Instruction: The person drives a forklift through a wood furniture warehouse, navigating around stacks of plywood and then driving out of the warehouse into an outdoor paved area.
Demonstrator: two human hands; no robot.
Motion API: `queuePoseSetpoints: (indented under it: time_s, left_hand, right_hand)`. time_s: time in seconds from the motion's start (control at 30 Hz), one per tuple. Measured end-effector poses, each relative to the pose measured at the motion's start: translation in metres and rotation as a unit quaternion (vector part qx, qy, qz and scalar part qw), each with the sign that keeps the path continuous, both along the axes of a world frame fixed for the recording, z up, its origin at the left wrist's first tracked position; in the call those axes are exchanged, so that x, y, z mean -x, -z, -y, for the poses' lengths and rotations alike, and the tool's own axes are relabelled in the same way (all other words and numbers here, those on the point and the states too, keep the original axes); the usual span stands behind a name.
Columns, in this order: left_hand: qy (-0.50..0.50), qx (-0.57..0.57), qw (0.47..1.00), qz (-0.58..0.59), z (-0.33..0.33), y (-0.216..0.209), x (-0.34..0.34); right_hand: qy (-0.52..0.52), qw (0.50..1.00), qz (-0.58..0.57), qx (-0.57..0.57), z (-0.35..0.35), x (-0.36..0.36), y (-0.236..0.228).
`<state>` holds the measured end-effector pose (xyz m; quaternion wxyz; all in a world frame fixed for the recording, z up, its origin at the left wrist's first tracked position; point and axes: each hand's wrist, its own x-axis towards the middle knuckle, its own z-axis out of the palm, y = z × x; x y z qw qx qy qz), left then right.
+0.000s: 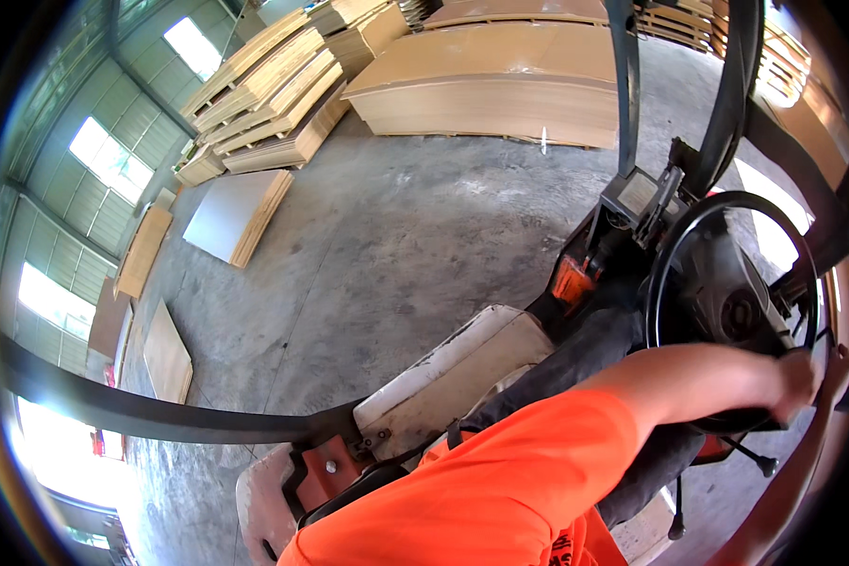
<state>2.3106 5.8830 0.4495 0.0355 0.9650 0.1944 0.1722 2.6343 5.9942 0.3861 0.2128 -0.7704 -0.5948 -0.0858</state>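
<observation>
I sit at the controls of a forklift. My left arm, in a short orange sleeve, crosses in front of me to the right side of the black steering wheel (663,274). There my left hand (794,385) looks closed on the lower right rim, slightly blurred. My right forearm rises along the right edge. The right hand (837,370) is raised just beyond the wheel, close beside the left one. Its fingers are small and partly lost near the dark rim of the picture, so I cannot make out a grip.
Black levers (677,526) stick out below the wheel. Dark mast posts (624,104) rise ahead. A large stack of brown boards (486,108) stands on the grey floor (377,217), with tilted board stacks (269,94) to its left. Loose panels (168,354) lie at the left.
</observation>
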Motion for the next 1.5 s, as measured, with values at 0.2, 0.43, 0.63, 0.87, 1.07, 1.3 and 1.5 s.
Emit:
queuePoseSetpoints:
  time_s: [0.2, 0.43, 0.63, 0.87, 1.07, 1.3, 1.5]
  left_hand:
    - [0.129, -0.020, 0.940, 0.316, 0.053, 0.065, 0.176]
    - [0.004, -0.171, 0.956, 0.238, -0.122, 0.012, 0.305]
    - [-0.128, -0.130, 0.958, 0.219, -0.304, -0.024, 0.196]
    - [0.038, -0.073, 0.984, 0.158, -0.251, 0.003, 0.018]
    - [0.143, -0.023, 0.982, 0.120, -0.074, 0.064, 0.144]
    - [0.105, 0.003, 0.985, 0.137, -0.067, 0.086, 0.235]
    - [0.180, -0.007, 0.980, 0.089, -0.028, 0.072, 0.202]
  right_hand:
    - [-0.026, 0.999, 0.024, 0.023, -0.042, -0.002, 0.070]
    - [-0.077, 0.993, 0.028, -0.085, -0.054, -0.013, 0.113]
    - [0.021, 0.989, -0.126, -0.075, -0.080, 0.103, 0.058]
    - [0.091, 0.984, -0.135, -0.077, -0.087, 0.148, -0.004]
    - [0.062, 0.987, -0.123, -0.080, -0.056, 0.178, 0.012]
    - [0.072, 0.992, -0.087, -0.049, -0.061, 0.170, 0.038]
    - [0.066, 0.992, -0.100, -0.029, -0.014, 0.176, 0.035]
